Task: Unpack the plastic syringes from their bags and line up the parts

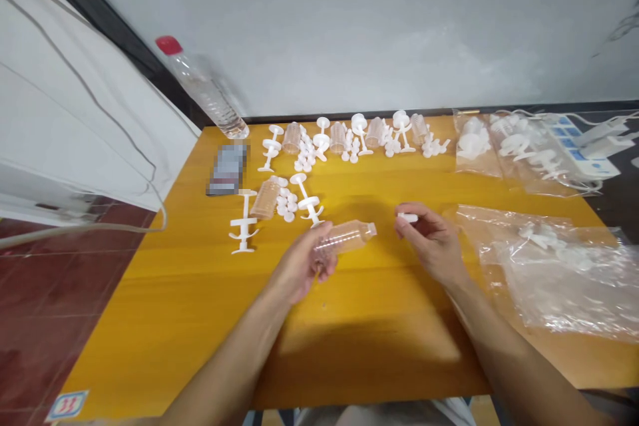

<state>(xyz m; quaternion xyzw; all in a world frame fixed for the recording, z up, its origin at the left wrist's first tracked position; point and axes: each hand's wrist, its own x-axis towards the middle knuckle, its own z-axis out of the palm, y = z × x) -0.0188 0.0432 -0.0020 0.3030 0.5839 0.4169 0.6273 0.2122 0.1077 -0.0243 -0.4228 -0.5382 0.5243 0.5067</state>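
Observation:
My left hand (304, 263) is wrapped round a clear plastic syringe barrel (344, 243), tilted so its narrow neck points right. Across a gap from that neck, my right hand (432, 236) pinches a small white plastic piece (408, 217) between thumb and fingers. Just beyond my left hand lies a white plunger (309, 203) with discs and a flared flange. Left of it are several small white caps (286, 205), another clear barrel (266, 200) and a second white plunger (243, 225).
Along the back edge runs a row of barrels (338, 138), plungers (361, 133) and small caps (304, 153). Clear bags of white parts (564, 279) lie at right, near a power strip (574, 146). A phone (228, 170) and a red-capped bottle (207, 93) occupy the back left.

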